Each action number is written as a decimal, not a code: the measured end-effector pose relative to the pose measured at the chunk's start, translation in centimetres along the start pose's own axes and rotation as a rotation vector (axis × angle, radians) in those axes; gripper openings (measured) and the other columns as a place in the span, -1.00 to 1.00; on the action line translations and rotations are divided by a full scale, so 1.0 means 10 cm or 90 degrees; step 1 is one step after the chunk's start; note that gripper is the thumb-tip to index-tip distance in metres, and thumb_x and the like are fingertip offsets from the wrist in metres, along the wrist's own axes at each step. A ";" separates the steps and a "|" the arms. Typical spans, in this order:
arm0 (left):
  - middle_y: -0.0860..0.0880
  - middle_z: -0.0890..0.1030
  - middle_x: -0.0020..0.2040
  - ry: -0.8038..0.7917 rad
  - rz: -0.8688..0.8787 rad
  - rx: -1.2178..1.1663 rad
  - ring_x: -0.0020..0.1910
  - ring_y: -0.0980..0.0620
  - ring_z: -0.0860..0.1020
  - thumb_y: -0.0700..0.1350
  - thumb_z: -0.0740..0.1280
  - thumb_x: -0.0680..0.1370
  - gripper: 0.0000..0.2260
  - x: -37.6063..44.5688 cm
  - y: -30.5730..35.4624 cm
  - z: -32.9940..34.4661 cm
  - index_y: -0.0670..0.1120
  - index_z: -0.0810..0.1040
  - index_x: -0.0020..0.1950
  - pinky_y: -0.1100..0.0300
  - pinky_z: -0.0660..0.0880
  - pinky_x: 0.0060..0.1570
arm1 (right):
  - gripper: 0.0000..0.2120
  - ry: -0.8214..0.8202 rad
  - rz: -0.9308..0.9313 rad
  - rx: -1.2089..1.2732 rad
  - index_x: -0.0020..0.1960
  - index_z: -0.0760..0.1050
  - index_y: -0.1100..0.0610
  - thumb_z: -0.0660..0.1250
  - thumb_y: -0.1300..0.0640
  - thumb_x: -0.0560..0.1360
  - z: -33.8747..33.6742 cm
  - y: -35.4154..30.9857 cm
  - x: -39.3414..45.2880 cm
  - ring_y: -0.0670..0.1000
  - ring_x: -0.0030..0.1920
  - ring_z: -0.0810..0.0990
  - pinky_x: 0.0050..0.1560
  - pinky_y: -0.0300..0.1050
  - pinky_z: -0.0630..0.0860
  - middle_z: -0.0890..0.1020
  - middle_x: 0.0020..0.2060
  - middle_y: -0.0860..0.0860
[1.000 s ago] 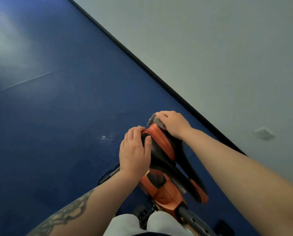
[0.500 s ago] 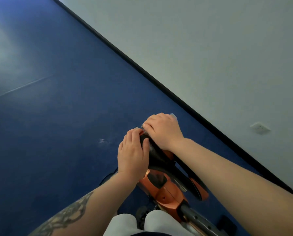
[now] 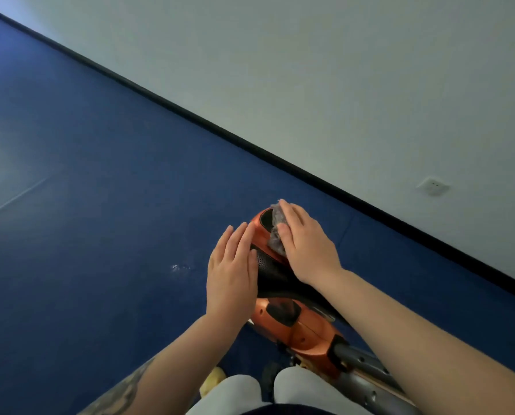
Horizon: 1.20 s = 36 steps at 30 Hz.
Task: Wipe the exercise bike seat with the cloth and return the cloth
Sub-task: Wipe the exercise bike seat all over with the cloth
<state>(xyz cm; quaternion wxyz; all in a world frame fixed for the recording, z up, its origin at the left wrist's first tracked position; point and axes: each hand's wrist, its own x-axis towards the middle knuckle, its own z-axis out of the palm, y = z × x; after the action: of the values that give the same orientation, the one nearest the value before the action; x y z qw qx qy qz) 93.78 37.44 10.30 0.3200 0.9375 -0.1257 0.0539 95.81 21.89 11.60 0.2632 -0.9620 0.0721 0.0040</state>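
Dim, soft, wide-angle edge distortion

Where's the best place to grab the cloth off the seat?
Probably the loose grey tuft of the cloth that shows by the right hand's thumb and fingertips. Pinch it from above: the rest lies pressed flat under the palm on the seat, so no other edge is free.

Open blue floor [image 3: 100, 235] left of seat [image 3: 268, 265]; wall [image 3: 370, 85] well beyond.
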 end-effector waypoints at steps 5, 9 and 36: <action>0.00 0.30 0.47 -0.083 0.156 0.114 0.48 0.02 0.17 -0.01 -0.10 0.61 -0.58 0.20 -0.04 -0.10 0.01 0.19 0.47 0.03 0.09 0.45 | -0.50 -0.095 0.184 0.046 0.49 0.16 -0.04 -0.16 -0.15 0.61 -0.15 0.12 -0.02 0.16 0.31 0.43 0.23 0.08 0.37 0.42 0.39 0.06; 0.00 0.29 0.47 -0.124 0.248 0.134 0.48 0.03 0.17 -0.03 0.00 0.60 -0.59 0.43 0.03 -0.09 -0.03 0.24 0.44 0.14 0.06 0.41 | -0.51 -0.049 0.217 0.062 0.40 0.27 -0.02 -0.19 -0.17 0.60 -0.13 -0.04 -0.07 0.15 0.18 0.52 0.08 0.06 0.43 0.53 0.25 0.05; 0.09 0.37 0.43 -0.107 0.278 0.075 0.46 0.16 0.18 -0.07 0.10 0.56 -0.62 0.48 0.02 -0.03 0.04 0.37 0.38 0.12 0.25 0.35 | -0.56 0.172 0.225 -0.146 0.31 0.38 0.08 -0.08 -0.10 0.61 0.11 -0.19 -0.60 0.08 0.02 0.57 -0.04 0.03 0.44 0.60 0.08 0.01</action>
<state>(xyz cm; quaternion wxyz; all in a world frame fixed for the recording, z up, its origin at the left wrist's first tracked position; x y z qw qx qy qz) 98.29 36.46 11.51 0.2342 0.9063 -0.3482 0.0512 90.13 24.89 11.88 0.1352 -0.9498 0.2730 -0.0706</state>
